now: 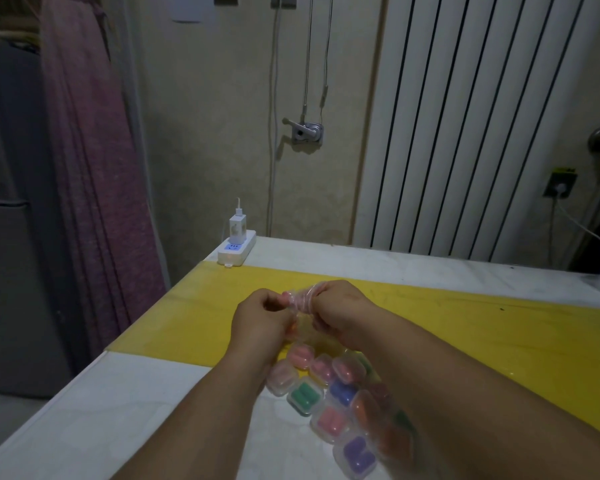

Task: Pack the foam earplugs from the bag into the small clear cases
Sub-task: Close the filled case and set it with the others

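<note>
The left grip [261, 322] and right grip [338, 315] both clench the clear bag [300, 300] above the worktop [146, 410]. At 5 o'clock lie many cases [347, 370], already holding earplugs [305, 393]. Packing seems mostly done, though the bag's contents are unclear.

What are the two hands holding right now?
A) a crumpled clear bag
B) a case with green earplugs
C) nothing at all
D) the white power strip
A: the left hand and the right hand both pinch the clear bag above the yellow mat, while the filled cases lie untouched on the table nearer the person.
</note>
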The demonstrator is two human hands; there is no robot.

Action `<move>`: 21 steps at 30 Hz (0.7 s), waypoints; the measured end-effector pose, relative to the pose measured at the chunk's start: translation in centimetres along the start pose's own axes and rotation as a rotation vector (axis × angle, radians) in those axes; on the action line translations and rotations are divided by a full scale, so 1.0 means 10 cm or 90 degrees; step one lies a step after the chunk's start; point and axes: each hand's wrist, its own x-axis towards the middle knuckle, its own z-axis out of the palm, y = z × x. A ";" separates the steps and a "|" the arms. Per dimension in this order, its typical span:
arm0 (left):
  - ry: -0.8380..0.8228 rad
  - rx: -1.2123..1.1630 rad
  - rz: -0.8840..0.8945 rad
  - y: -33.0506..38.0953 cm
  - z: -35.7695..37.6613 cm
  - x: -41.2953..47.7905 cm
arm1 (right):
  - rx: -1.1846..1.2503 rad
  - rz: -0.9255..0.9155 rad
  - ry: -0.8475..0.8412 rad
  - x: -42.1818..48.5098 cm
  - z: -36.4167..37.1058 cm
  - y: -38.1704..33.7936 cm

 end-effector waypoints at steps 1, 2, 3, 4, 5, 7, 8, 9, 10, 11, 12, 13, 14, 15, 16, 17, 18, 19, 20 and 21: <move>0.003 0.003 0.003 0.00 0.00 0.00 | 0.007 0.008 -0.009 0.00 0.01 -0.02; 0.004 0.005 0.006 0.00 0.00 0.00 | 0.004 0.027 -0.012 -0.01 0.01 -0.04; 0.004 0.009 0.008 0.00 0.00 -0.01 | 0.007 0.042 -0.019 0.05 -0.02 0.00; 0.002 0.012 0.011 0.00 0.00 -0.01 | 0.013 0.065 -0.022 0.06 -0.03 0.00; 0.000 0.013 0.012 0.01 0.00 -0.02 | 0.018 0.075 -0.028 0.08 -0.04 0.01; -0.001 0.018 0.015 0.02 -0.01 -0.03 | 0.030 0.089 -0.038 0.07 -0.04 0.00; -0.001 0.026 0.019 0.02 -0.01 -0.03 | 0.032 0.095 -0.040 0.06 -0.03 -0.02; 0.001 0.031 0.022 0.02 -0.01 -0.03 | 0.024 0.093 -0.034 0.06 -0.02 -0.02; 0.002 0.035 0.024 0.02 0.00 -0.03 | 0.014 0.088 -0.021 0.07 -0.02 -0.01; 0.005 0.036 0.024 0.02 -0.01 -0.03 | 0.002 0.080 -0.007 0.09 -0.02 0.00; 0.009 0.034 0.025 0.02 -0.01 -0.03 | -0.007 0.077 0.008 0.11 -0.02 0.01; 0.014 0.033 0.026 0.01 -0.01 -0.02 | -0.015 0.076 0.025 0.13 -0.03 0.02; 0.021 0.036 0.027 0.01 -0.02 -0.01 | -0.018 0.078 0.036 0.14 -0.04 0.02; 0.029 0.043 0.028 0.01 -0.02 0.00 | -0.022 0.078 0.041 0.14 -0.04 0.02; 0.036 0.051 0.029 0.00 -0.03 0.01 | -0.025 0.077 0.038 0.14 -0.05 0.02; 0.043 0.055 0.030 -0.01 -0.02 0.02 | -0.031 0.073 0.032 0.13 -0.06 0.01; 0.051 0.057 0.029 -0.01 -0.02 0.03 | -0.034 0.063 0.026 0.12 -0.08 0.00; 0.062 0.066 0.029 -0.02 -0.02 0.04 | -0.044 0.050 0.023 0.13 -0.10 0.01; 0.075 0.083 0.029 -0.04 -0.02 0.05 | -0.066 0.031 0.024 0.12 -0.13 0.00; 0.088 0.110 0.029 -0.06 -0.03 0.07 | -0.097 0.007 0.030 0.12 -0.17 0.01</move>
